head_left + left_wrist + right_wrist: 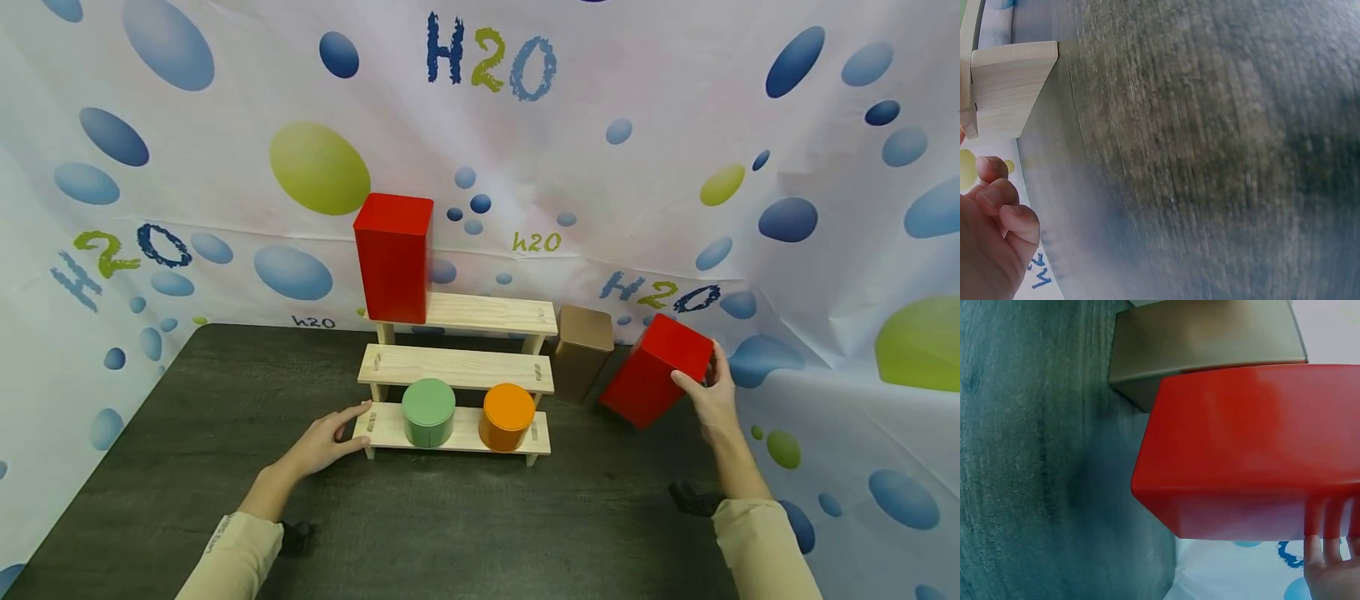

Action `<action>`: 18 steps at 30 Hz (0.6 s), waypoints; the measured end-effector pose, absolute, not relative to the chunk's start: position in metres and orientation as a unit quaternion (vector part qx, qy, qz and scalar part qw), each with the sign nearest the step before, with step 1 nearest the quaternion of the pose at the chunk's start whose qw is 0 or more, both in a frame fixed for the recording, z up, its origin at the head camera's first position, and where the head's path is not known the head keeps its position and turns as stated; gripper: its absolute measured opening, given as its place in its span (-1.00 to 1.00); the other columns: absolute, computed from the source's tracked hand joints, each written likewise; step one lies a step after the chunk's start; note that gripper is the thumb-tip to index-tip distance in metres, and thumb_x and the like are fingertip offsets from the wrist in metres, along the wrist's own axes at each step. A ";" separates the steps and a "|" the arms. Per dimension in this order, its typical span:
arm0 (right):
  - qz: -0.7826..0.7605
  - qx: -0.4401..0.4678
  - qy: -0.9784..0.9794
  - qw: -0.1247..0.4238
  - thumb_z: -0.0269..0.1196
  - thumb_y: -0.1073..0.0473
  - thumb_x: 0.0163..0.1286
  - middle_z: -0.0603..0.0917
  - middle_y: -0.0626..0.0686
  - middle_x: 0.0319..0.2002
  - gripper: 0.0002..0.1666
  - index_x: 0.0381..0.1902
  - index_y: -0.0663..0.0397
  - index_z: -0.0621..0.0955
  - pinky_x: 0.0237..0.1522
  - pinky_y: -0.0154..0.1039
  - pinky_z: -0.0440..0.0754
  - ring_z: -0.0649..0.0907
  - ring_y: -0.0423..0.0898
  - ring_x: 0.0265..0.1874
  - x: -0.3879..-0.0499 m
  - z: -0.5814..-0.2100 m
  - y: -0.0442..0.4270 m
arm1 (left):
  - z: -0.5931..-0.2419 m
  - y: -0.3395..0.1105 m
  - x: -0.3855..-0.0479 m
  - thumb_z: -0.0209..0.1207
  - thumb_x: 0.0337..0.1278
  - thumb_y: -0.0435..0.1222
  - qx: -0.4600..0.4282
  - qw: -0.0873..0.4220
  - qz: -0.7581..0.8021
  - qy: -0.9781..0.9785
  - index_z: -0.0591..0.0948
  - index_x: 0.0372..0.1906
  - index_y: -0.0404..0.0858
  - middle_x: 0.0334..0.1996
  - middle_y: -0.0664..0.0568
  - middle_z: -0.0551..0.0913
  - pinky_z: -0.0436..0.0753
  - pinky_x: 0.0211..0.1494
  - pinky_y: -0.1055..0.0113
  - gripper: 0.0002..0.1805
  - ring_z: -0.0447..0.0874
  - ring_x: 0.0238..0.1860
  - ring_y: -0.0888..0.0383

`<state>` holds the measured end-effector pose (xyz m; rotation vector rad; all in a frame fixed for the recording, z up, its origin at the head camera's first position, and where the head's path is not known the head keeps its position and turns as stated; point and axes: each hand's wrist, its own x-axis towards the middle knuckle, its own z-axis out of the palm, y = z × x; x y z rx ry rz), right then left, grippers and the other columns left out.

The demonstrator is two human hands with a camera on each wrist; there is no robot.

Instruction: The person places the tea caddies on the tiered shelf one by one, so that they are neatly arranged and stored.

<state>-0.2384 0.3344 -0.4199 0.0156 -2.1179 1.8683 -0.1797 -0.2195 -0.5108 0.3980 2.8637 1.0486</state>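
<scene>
My right hand [712, 396] grips a red box [658, 371] near its top, thumb on the near side and fingers on the right side; the box leans. In the right wrist view, fingertips of the hand [1333, 565] press the red box [1241, 437], whose lower end is off the table. A brown box [582, 354] is just left of it. At the left end of the lowest step of a wooden stand [461, 417], my left hand [318, 446] touches the edge with thumb and index finger; in the left wrist view the hand's [997, 237] other fingers are curled.
A green round container [429, 412] and an orange one [507, 417] stand on the lowest step. Another red box [395, 258] stands upright at the left of the top step. Behind the dark table [450, 517] hangs a patterned curtain [637, 192].
</scene>
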 end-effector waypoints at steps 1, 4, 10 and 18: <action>0.655 0.010 -0.739 0.158 0.18 0.38 0.23 0.33 -0.20 0.02 -0.15 0.40 0.06 0.05 -0.20 -0.60 0.44 0.39 -0.26 -0.10 -0.238 -0.418 0.334 | -0.511 -0.220 -0.180 0.22 0.05 -0.08 0.128 0.034 0.341 0.931 0.33 0.29 -0.28 -0.61 0.10 0.20 0.17 -0.49 0.37 -0.30 0.10 -0.58 0.22; 0.664 0.028 -0.729 0.163 0.17 0.42 0.22 0.34 -0.18 0.02 -0.16 0.39 0.06 0.07 -0.20 -0.59 0.45 0.39 -0.24 -0.09 -0.236 -0.412 0.331 | -0.510 -0.219 -0.180 0.22 0.06 -0.07 0.126 0.036 0.340 0.931 0.33 0.29 -0.27 -0.61 0.10 0.20 0.17 -0.49 0.37 -0.29 0.10 -0.58 0.21; 0.701 0.067 -0.685 0.183 0.10 0.51 0.20 0.39 -0.09 0.02 -0.22 0.34 0.02 0.17 -0.21 -0.52 0.50 0.43 -0.20 -0.09 -0.232 -0.395 0.322 | -0.509 -0.220 -0.179 0.22 0.06 -0.07 0.125 0.038 0.340 0.931 0.33 0.29 -0.27 -0.61 0.09 0.20 0.17 -0.49 0.37 -0.30 0.10 -0.58 0.21; 0.729 0.121 -0.634 0.228 0.08 0.52 0.14 0.41 0.03 0.02 -0.23 0.33 0.09 0.20 -0.18 -0.46 0.51 0.42 -0.11 -0.07 -0.227 -0.366 0.309 | -0.508 -0.219 -0.178 0.22 0.07 -0.09 0.130 0.035 0.342 0.930 0.33 0.29 -0.29 -0.61 0.10 0.19 0.16 -0.49 0.38 -0.31 0.09 -0.58 0.22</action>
